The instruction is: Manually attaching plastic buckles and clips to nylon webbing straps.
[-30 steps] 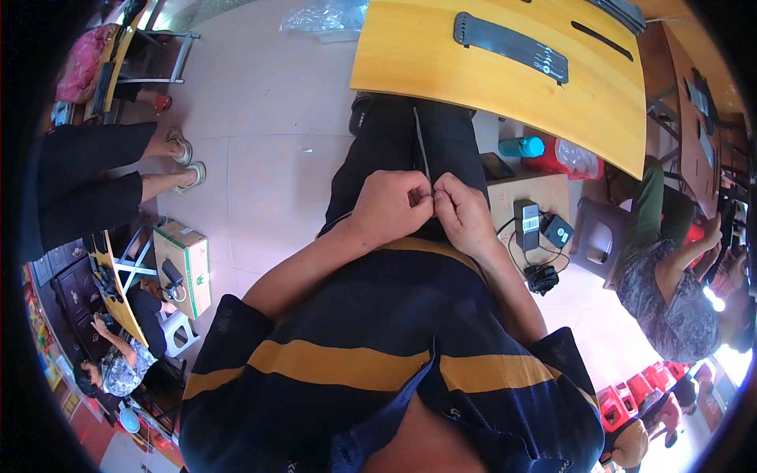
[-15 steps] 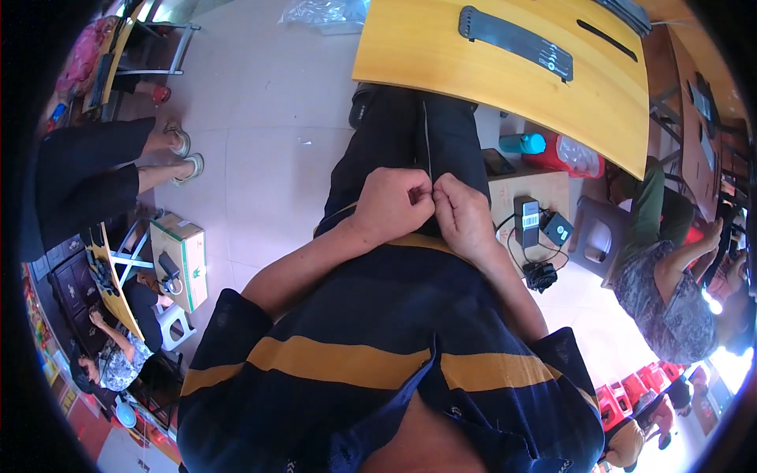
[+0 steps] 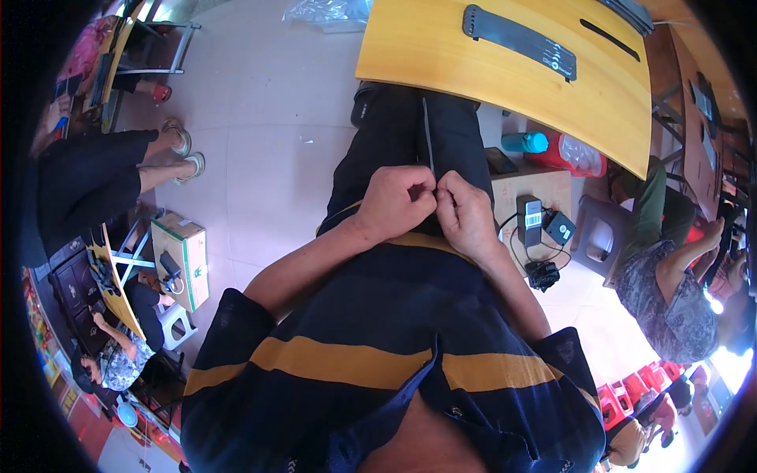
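Note:
My left hand and my right hand meet over my lap, fingers curled and pinched together, knuckles nearly touching. A thin grey strip runs over my dark trousers from near the table edge to where the fingertips meet. Whether the fingers hold it or something smaller is hidden. Ahead of my hands, on the yellow wooden table, lies a long dark grey flat panel with a rounded end and pale markings. Beyond it rests a narrow black strip.
At right, a carton carries a black box-shaped device, a smaller black block and a cable bundle. Behind it are a turquoise bottle and a red bag. Other people sit on both sides.
My hands stay pinched together over my lap with hardly any movement. The whole view has shifted very slightly. At far left, the other person's hand has come into sight.

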The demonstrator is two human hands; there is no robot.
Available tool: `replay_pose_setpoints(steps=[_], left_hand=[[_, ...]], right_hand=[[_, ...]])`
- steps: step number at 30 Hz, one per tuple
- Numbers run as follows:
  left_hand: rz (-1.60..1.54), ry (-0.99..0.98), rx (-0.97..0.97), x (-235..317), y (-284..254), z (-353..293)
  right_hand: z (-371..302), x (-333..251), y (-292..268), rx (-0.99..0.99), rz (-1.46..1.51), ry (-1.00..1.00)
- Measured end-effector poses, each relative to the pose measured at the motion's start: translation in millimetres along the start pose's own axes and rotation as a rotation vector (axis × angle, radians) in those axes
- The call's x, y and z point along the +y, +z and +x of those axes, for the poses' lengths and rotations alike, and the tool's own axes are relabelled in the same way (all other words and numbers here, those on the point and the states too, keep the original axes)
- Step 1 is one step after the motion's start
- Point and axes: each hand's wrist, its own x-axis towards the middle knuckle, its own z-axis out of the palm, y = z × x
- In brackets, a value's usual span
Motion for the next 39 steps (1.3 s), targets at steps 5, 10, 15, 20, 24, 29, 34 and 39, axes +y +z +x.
replay_pose_setpoints(steps=[5, 10, 15, 20, 24, 29, 34, 39], left_hand=[[-0.051, -0.075, -0.022, 9, -9, -3], [-0.091, -0.024, -0.140, -9, -7, 1], [0.041, -0.009, -0.092, -4, -4, -8], [0.097, 0.055, 0.015, -8, 2, -8], [-0.008, 0.056, 0.006, -10, 2, -10], [-0.023, 0.027, 0.119, -8, 8, -14], [-0.043, 0.031, 0.097, -6, 7, -15], [-0.109, -0.029, 0.116, -8, 6, -14]], right_hand=[[5, -8, 1, -0.026, 0.008, 0.013], [-1, -5, -5, -0.080, 0.002, 0.090], [-4, 1, 1, -0.096, 0.003, 0.063], [0, -4, 3, -0.056, -0.012, 0.050], [1, 0, 1, -0.083, -0.002, 0.066], [6, 1, -2, -0.174, 0.249, 0.233], [5, 8, -6, -0.298, 0.331, 0.339], [11, -2, -5, -0.326, 0.333, 0.339]])
